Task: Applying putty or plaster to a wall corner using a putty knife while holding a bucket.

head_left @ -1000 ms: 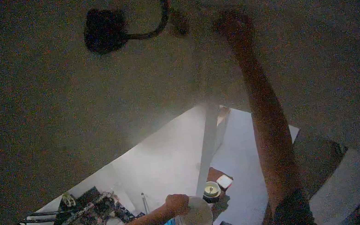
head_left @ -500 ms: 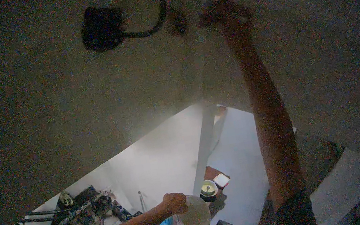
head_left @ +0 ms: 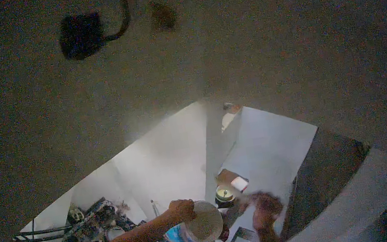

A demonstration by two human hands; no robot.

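My left hand (head_left: 182,210) is closed on the rim of a whitish plastic bucket (head_left: 205,223), which is tilted so that its pale inside shows. A blue patch marks the bucket's outer side. To the right of the bucket is my right hand (head_left: 268,208), smeared by motion. A faint pale streak lies by its fingers, but I cannot make out whether it holds anything. Above both hands a dull grey ceiling (head_left: 245,63) fills the upper part of the view.
A black box-shaped fitting (head_left: 81,36) with a curved cable hangs from the ceiling, beside a brownish patch (head_left: 163,15). Below are a round pale-yellow container (head_left: 224,194) and a white square thing (head_left: 239,183). Dark rails (head_left: 45,234) and a cluttered, stained surface (head_left: 90,231) lie lower left.
My right hand has come down from the ceiling to beside the bucket. My left hand still grips the bucket, slightly higher and further left. The view has shifted a little.
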